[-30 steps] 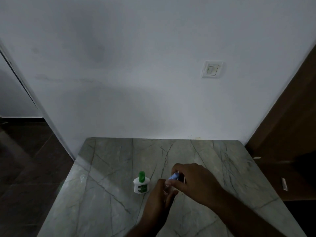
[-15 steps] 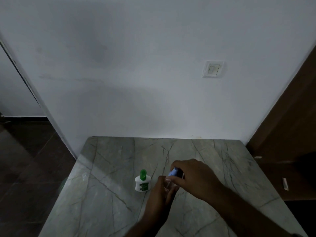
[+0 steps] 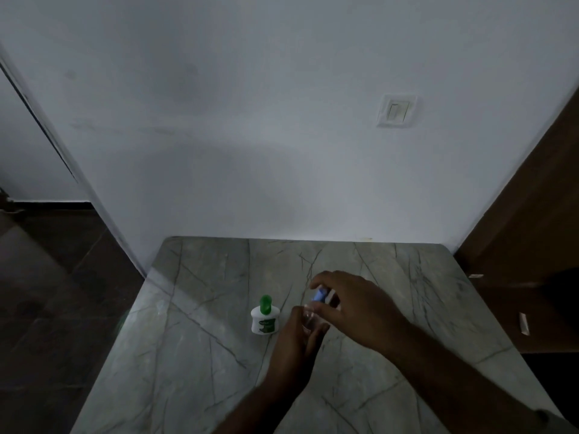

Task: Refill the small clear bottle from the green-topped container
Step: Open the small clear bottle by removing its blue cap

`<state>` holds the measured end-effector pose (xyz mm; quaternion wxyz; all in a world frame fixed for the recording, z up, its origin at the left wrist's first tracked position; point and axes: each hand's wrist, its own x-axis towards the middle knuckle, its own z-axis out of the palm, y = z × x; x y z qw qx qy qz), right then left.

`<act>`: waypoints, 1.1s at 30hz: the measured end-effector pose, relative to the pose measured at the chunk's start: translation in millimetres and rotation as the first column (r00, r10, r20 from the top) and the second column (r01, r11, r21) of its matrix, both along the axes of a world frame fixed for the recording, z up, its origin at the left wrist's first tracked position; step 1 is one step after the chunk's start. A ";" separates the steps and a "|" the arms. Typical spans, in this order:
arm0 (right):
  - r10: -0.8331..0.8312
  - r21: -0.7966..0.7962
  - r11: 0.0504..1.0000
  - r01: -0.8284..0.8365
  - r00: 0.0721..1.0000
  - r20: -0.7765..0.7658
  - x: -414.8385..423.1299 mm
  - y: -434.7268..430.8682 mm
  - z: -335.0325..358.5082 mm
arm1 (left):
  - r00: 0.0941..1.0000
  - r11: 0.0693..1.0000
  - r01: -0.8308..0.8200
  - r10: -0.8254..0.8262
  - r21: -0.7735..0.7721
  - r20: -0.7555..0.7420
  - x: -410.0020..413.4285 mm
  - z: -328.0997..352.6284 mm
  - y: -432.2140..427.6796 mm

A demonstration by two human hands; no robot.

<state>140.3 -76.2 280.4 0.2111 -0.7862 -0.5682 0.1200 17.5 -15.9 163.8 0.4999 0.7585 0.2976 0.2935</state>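
Observation:
A small white container with a green top [image 3: 265, 317] stands upright on the grey marble table [image 3: 200, 355], left of my hands. My left hand [image 3: 297, 346] is wrapped around the lower body of the small clear bottle [image 3: 310, 317]. My right hand [image 3: 354, 308] comes over from the right, its fingertips pinching the bottle's blue cap [image 3: 320, 295]. Most of the bottle is hidden by my fingers.
A white wall rises just behind the table, with a switch plate [image 3: 397, 111] on it. A brown wooden panel [image 3: 532, 245] stands to the right. Dark floor lies beyond the table's left edge.
Both hands stay on the bottle and cap, shifting slightly away from me. The green-topped container has not moved.

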 end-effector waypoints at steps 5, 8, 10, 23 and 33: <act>0.023 -0.014 1.000 -0.023 1.000 -0.011 1.9 2.0 -1.9 | 0.999 1.000 -0.013 0.012 -0.009 -0.042 -2.3 0.5 -0.6; 0.084 -0.030 0.996 -0.084 0.996 -0.006 0.6 1.1 -2.1 | 0.999 1.000 -0.024 0.023 -0.020 -0.046 -3.9 -2.5 -1.9; 0.123 -0.034 0.992 -0.124 0.992 -0.009 0.7 1.1 -2.1 | 0.999 0.999 -0.018 0.017 -0.029 -0.037 -4.6 -2.1 -2.4; 0.044 -0.061 0.997 -0.040 0.996 0.077 1.2 8.0 0.7 | 0.998 0.997 -0.026 0.022 -0.068 -0.059 -3.6 -8.0 2.8; -0.046 0.105 0.990 0.092 0.923 -0.382 59.9 -23.0 26.8 | 0.992 0.995 -0.096 0.093 -0.036 -0.088 -9.3 -18.3 14.6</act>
